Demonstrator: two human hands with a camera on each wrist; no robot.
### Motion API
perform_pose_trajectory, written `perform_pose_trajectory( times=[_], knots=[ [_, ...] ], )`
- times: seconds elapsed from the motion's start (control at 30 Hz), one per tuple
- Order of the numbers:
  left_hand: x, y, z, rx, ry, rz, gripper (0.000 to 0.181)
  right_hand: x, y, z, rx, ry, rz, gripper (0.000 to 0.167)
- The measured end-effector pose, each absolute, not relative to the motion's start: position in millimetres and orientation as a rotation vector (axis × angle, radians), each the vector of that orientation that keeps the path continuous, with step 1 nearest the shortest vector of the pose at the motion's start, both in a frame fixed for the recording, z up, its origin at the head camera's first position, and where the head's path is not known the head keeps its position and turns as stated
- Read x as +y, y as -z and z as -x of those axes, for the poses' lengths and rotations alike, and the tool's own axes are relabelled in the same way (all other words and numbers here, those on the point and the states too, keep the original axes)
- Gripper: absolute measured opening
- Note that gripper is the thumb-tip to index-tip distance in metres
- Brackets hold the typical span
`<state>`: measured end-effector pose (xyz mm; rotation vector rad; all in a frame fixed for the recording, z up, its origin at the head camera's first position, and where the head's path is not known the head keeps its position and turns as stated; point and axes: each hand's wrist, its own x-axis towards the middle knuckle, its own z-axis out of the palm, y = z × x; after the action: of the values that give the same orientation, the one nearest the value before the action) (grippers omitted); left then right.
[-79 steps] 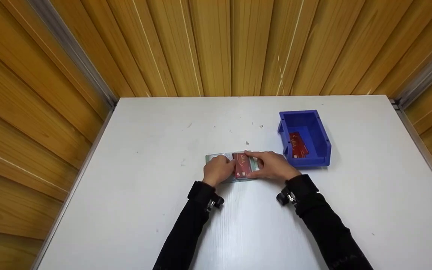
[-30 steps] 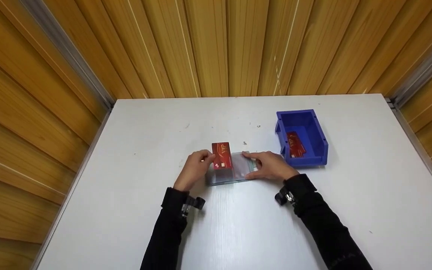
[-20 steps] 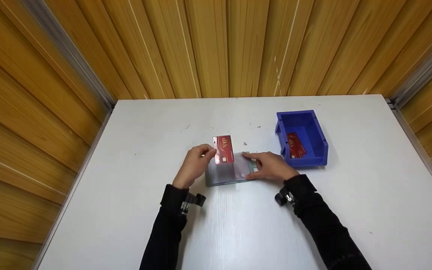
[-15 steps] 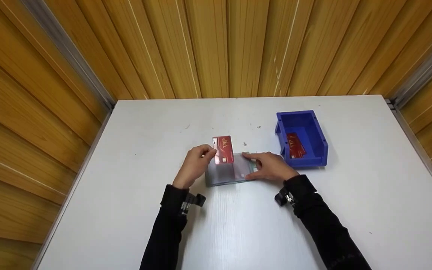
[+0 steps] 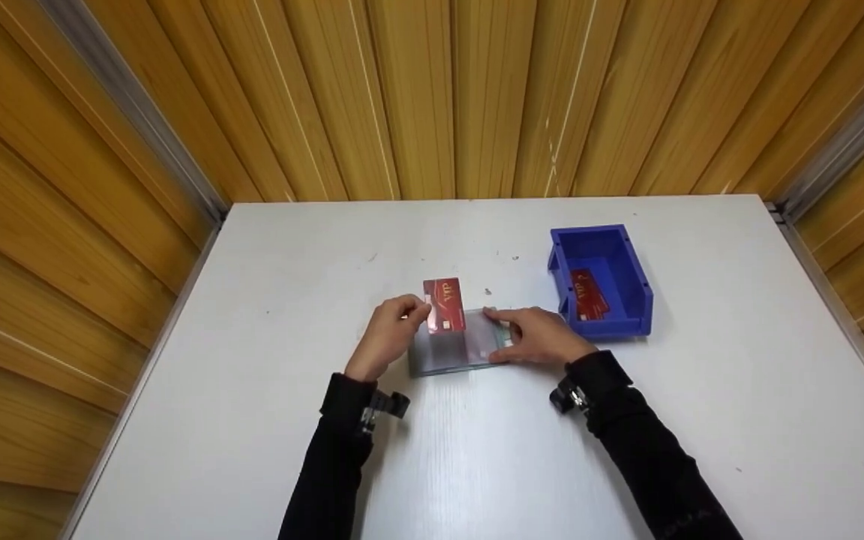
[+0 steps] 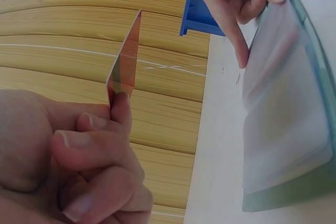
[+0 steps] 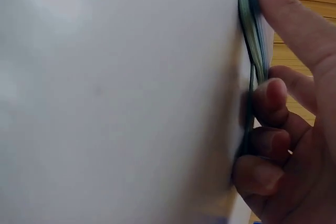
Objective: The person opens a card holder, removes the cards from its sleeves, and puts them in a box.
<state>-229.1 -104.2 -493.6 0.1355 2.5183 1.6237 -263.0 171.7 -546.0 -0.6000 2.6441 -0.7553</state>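
Note:
A red card with gold VIP lettering (image 5: 445, 304) is pinched along its left edge between the thumb and fingers of my left hand (image 5: 387, 331). It stands tilted above a card holder with clear pockets (image 5: 438, 357), apart from the pages, as the left wrist view shows. My right hand (image 5: 541, 335) grips the holder's right end, thumb at the near edge and index finger at the far edge. Greenish page edges of the holder (image 7: 251, 24) show in the right wrist view, with the other fingers curled against them. The right-hand pocket looks faintly pinkish; its contents are unclear.
Just beyond my right hand stands a blue plastic bin (image 5: 646, 324) holding a few red cards (image 5: 588, 296). Both rest on a white table (image 5: 312, 300), which ends at a wood-plank wall (image 5: 424, 97) behind and at the sides.
The red card lay over the holder's right part between both hands; my left hand has since lifted it up and leftward. Over the last half second it dips slightly. The right hand stays put.

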Motion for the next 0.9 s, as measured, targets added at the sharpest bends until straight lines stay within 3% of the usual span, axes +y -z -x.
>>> perform_pose_trajectory(
  times=[0.1,0.37,0.43,0.67,0.77,0.9],
  knots=[
    [-103.6,495.1,229.7,2.512,-1.628,-0.156,0.021,171.8,541.8,262.9,2.648,0.778,0.620,0.083],
    [-101.7,498.3,230.2,2.499,-1.622,-0.177,0.027,154.8,525.8,259.1,2.742,1.107,0.689,0.051],
    [-100.6,498.3,229.8,2.493,-1.622,-0.175,0.028,148.1,522.5,256.3,2.775,1.141,0.735,0.052],
    [-97.5,498.1,229.8,2.485,-1.627,-0.168,0.027,132.0,523.4,248.3,3.024,0.811,1.070,0.083],
    [-96.3,499.2,229.0,2.482,-1.621,-0.178,0.027,127.1,525.6,247.6,3.067,0.761,1.071,0.080],
    [-93.8,500.3,228.5,2.486,-1.624,-0.188,0.026,122.9,524.9,247.7,2.952,1.090,0.873,0.061]
  ],
)
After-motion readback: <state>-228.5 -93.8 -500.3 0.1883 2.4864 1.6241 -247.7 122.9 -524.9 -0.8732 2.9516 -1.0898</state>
